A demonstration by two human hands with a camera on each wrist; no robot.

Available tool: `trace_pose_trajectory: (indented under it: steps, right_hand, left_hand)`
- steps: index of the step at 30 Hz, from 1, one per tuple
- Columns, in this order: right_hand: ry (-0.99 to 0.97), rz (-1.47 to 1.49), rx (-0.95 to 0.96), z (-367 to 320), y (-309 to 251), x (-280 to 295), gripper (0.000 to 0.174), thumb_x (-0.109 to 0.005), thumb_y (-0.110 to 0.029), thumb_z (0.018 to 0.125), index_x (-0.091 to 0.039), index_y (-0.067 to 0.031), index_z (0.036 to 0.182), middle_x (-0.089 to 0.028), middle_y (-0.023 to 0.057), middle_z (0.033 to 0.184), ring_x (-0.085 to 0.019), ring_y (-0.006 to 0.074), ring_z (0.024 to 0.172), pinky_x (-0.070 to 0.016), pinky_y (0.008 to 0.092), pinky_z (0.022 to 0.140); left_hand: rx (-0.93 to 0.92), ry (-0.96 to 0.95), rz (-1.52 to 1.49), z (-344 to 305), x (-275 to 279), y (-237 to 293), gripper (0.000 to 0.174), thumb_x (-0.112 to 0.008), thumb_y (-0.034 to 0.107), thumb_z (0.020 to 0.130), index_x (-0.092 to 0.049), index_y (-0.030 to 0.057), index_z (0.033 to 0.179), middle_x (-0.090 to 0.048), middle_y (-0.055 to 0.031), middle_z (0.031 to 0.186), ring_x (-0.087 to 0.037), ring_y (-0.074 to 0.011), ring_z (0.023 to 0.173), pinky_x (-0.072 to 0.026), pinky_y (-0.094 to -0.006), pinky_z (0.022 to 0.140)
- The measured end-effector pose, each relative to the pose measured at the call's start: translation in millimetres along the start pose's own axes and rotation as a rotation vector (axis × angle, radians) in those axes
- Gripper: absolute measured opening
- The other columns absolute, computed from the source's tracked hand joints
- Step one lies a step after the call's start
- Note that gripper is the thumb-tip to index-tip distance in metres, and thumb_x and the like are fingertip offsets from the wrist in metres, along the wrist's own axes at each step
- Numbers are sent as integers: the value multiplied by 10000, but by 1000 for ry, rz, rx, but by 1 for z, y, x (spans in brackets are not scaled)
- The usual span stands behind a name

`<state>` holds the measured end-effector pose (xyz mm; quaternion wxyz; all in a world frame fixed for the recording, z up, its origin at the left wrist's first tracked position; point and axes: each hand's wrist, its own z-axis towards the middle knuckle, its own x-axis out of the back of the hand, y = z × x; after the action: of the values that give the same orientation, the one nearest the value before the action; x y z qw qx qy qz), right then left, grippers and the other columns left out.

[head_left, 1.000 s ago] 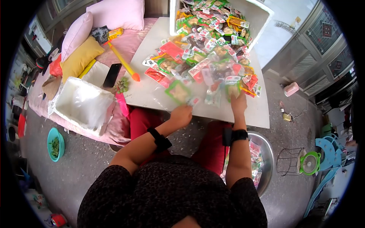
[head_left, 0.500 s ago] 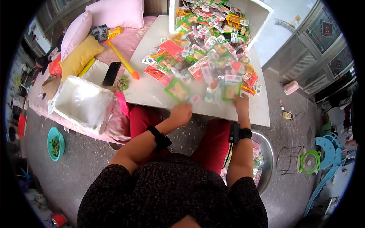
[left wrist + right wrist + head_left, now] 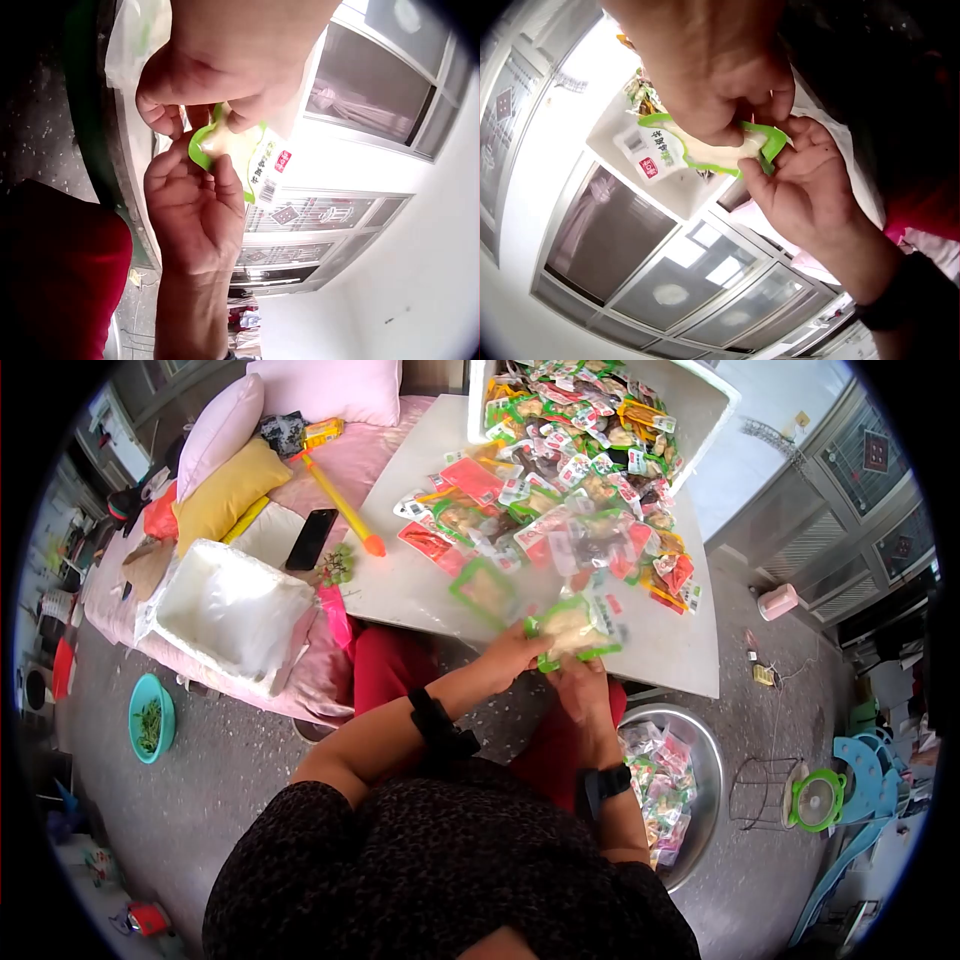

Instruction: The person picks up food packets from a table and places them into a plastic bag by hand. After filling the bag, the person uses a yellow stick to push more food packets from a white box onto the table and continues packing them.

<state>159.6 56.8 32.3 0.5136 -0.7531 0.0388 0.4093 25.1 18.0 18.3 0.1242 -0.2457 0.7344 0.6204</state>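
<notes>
A green-edged clear packet (image 3: 575,625) with pale contents is held above the table's front edge. My left hand (image 3: 515,652) pinches its left corner, and my right hand (image 3: 583,690) grips its lower edge. In the left wrist view the packet (image 3: 236,146) lies between the left hand (image 3: 225,71) above and the right hand (image 3: 196,214) below, thumbs on it. The right wrist view has the packet (image 3: 697,150) with its printed label outward, between the right hand (image 3: 716,82) and left hand (image 3: 814,184). Another green-edged packet (image 3: 484,592) lies on the table.
Many packets (image 3: 590,490) spread from a tipped white foam box (image 3: 712,430) over the table (image 3: 400,595). A metal basin (image 3: 712,790) of packets stands on the floor at right. An empty foam box (image 3: 235,610), a phone (image 3: 311,540) and a yellow stick (image 3: 340,505) are at left.
My right hand has brought the packet up off the table, leftward and towards me. The left hand has moved right and now pinches it too. The head view has shifted slightly.
</notes>
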Motion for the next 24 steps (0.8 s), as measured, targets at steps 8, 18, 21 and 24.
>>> trace_pose_trajectory:
  steps: [8,18,21,24]
  right_hand:
    - [-38,-160,-154,-18,-35,34,314,-520,-100,774,-441,-50,1075,-539,79,968,-557,204,844,-508,307,592]
    - [156,21,35,-18,-8,35,256,-383,-75,834,-393,-36,1086,-526,109,983,-564,252,830,-512,317,576]
    - [212,19,83,-17,-3,38,241,-375,-67,835,-398,-44,1074,-519,101,989,-561,250,836,-506,319,588]
    - [245,-19,88,-15,-1,35,253,-370,-64,837,-386,-51,1089,-511,97,1001,-557,247,842,-505,321,596]
  left_hand:
    - [207,-257,105,-32,6,29,293,-502,122,785,-453,50,1065,-527,-36,922,-522,-111,771,-448,-242,631]
    - [-265,198,1078,-19,21,33,333,-570,274,709,-511,16,910,-516,-122,812,-534,-217,699,-434,-306,616]
    - [-491,198,1563,-29,20,22,323,-560,284,691,-510,18,867,-507,-149,776,-531,-293,706,-435,-354,629]
    - [-283,204,1587,-29,18,13,250,-519,255,707,-512,22,798,-503,-164,766,-519,-327,739,-427,-395,642]
